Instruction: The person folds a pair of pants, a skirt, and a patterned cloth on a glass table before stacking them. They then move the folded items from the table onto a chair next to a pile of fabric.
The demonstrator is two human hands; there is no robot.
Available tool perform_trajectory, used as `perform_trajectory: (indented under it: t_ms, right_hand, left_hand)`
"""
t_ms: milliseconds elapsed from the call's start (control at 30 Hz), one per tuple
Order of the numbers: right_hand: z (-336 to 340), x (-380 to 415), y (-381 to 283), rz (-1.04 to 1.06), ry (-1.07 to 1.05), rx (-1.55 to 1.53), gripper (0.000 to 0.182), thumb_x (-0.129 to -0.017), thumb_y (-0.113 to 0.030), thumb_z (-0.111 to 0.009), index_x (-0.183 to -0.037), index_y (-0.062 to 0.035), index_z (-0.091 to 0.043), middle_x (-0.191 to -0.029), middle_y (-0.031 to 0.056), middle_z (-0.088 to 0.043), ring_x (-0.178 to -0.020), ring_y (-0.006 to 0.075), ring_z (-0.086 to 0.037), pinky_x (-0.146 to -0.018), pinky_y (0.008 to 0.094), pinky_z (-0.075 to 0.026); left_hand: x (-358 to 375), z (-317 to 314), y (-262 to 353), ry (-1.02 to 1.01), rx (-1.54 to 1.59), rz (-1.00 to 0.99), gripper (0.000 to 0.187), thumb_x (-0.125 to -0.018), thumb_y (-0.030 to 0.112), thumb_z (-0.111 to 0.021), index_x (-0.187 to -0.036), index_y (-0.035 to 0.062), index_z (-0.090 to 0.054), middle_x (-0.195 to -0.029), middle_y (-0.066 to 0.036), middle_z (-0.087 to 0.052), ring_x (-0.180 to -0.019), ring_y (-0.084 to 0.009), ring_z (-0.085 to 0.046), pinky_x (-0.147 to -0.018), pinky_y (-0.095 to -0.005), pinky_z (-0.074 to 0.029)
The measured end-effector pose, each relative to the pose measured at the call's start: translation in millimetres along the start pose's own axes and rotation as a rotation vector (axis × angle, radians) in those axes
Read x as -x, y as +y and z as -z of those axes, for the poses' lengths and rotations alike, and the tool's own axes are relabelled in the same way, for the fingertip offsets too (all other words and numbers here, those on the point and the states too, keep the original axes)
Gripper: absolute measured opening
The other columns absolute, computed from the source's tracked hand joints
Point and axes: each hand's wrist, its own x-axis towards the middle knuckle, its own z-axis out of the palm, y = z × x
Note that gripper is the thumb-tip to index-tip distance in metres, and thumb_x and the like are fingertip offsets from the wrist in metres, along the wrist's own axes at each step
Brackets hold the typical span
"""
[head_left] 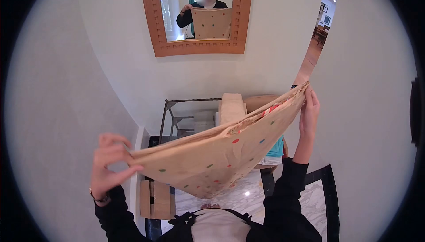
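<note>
A tan cloth (217, 162) with small red, green and blue dots hangs stretched between my hands, its upper edge folded in layers and its middle sagging. My right hand (310, 111), raised higher, pinches the right corner. At the lower left corner, my left hand (108, 160) is slightly blurred, with thumb and fingers closed around the cloth's end. Along the upper fold shows a red and white patterned patch (271, 110). The cloth hides part of the furniture behind it.
A dark metal frame (164, 113) stands against the wall, beside a folded beige cloth (233, 107). Turquoise fabric (276, 148) lies on a brown seat or table. An opened cardboard box (163, 201) sits at lower left on marble flooring (239, 200). A wood-framed mirror (199, 48) hangs ahead.
</note>
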Motion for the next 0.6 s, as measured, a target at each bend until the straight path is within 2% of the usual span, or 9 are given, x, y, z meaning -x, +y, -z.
perform_trajectory:
  t_ms: [100, 167, 267, 367, 467, 567, 600]
  right_hand:
    - [1, -7, -14, 0.009, -0.088, -0.033, 0.03, -0.097, -0.028, -0.057, -0.109, -0.001, -0.064, -0.1, 0.0001, -0.065, -0.097, 0.0068, -0.055, -0.089, 0.0248, -0.04]
    - [-5, -12, -23, 0.078, -0.122, 0.028, 0.028, -0.098, -0.025, -0.055, -0.11, -0.0016, -0.062, -0.104, 0.0009, -0.064, -0.098, 0.008, -0.056, -0.087, 0.0256, -0.042]
    - [-17, -18, -43, 0.172, -0.13, 0.033, 0.026, -0.098, -0.024, -0.055, -0.108, -0.0018, -0.064, -0.101, 0.0001, -0.064, -0.097, 0.0074, -0.055, -0.088, 0.0243, -0.04]
    - [-34, -22, -64, 0.261, -0.137, 0.057, 0.028, -0.097, -0.025, -0.057, -0.108, -0.0006, -0.065, -0.099, -0.0004, -0.064, -0.095, 0.0067, -0.054, -0.089, 0.023, -0.039]
    - [-56, -31, -77, 0.327, -0.134, 0.163, 0.03, -0.096, -0.026, -0.058, -0.107, 0.0005, -0.066, -0.098, -0.0003, -0.064, -0.095, 0.007, -0.054, -0.089, 0.0229, -0.038]
    - [-68, -24, -87, 0.388, -0.112, 0.223, 0.03, -0.095, -0.028, -0.06, -0.104, 0.0001, -0.068, -0.096, -0.0006, -0.064, -0.094, 0.0072, -0.053, -0.089, 0.0228, -0.038]
    - [-74, -22, -90, 0.394, -0.116, 0.223, 0.031, -0.095, -0.029, -0.061, -0.102, -0.0003, -0.068, -0.095, -0.0008, -0.064, -0.094, 0.0071, -0.053, -0.089, 0.0227, -0.038]
  left_hand:
    - [-15, 8, -16, 0.173, -0.206, -0.002, 0.02, -0.062, 0.008, -0.08, -0.072, 0.0058, -0.063, -0.081, -0.005, -0.061, -0.098, -0.0224, -0.056, -0.087, -0.0398, -0.036]
    - [-19, 8, -34, 0.266, -0.283, -0.009, 0.023, -0.062, 0.004, -0.08, -0.079, 0.0048, -0.064, -0.091, -0.007, -0.062, -0.103, -0.0257, -0.055, -0.087, -0.0398, -0.04]
    - [-32, 22, -48, 0.594, -0.407, -0.173, 0.024, -0.065, -0.001, -0.077, -0.085, 0.0031, -0.064, -0.107, -0.008, -0.06, -0.104, -0.027, -0.054, -0.083, -0.039, -0.044]
    - [-46, 39, -69, 0.632, -0.694, -0.274, 0.021, -0.07, -0.002, -0.074, -0.087, 0.0022, -0.063, -0.118, -0.008, -0.056, -0.103, -0.0253, -0.056, -0.081, -0.0374, -0.045]
    - [-62, 55, -87, 0.624, -0.77, -0.21, 0.018, -0.076, -0.004, -0.07, -0.09, 0.0025, -0.062, -0.112, -0.009, -0.06, -0.098, -0.023, -0.059, -0.081, -0.0343, -0.046]
    - [-63, 61, -89, 0.615, -0.458, -0.162, 0.012, -0.082, -0.003, -0.065, -0.093, 0.0019, -0.061, -0.104, -0.009, -0.063, -0.092, -0.0196, -0.06, -0.08, -0.0302, -0.047]
    - [-62, 59, -85, 0.646, -0.282, -0.108, 0.005, -0.089, -0.001, -0.06, -0.094, 0.002, -0.059, -0.095, -0.007, -0.064, -0.085, -0.0141, -0.059, -0.077, -0.0265, -0.047]
